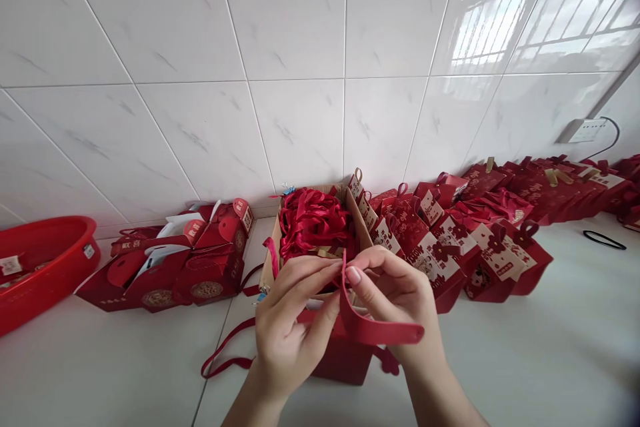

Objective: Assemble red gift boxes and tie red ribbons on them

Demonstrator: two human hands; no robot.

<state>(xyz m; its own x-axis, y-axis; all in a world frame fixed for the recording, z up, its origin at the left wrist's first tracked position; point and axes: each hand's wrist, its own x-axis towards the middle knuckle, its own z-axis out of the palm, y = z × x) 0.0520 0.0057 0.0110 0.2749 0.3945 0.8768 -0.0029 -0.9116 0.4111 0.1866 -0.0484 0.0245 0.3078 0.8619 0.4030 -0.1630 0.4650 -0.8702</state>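
Observation:
My left hand (300,320) and my right hand (395,293) meet near the centre, both pinching the upper end of a red strap (377,330). The strap curves down and out to the right, its free end rounded with a small hole. Beneath my hands sits a dark red box (343,360), partly hidden by them. Just behind stands a cardboard carton (363,223) full of shiny red ribbons (315,220). A loose red ribbon (225,353) loops over the table left of my left hand.
Red boxes (210,273) and a red basin (55,260) stand at the left. Many red gift boxes (435,253) line the wall at the right. A black band (604,240) and a power strip (583,131) are farther right.

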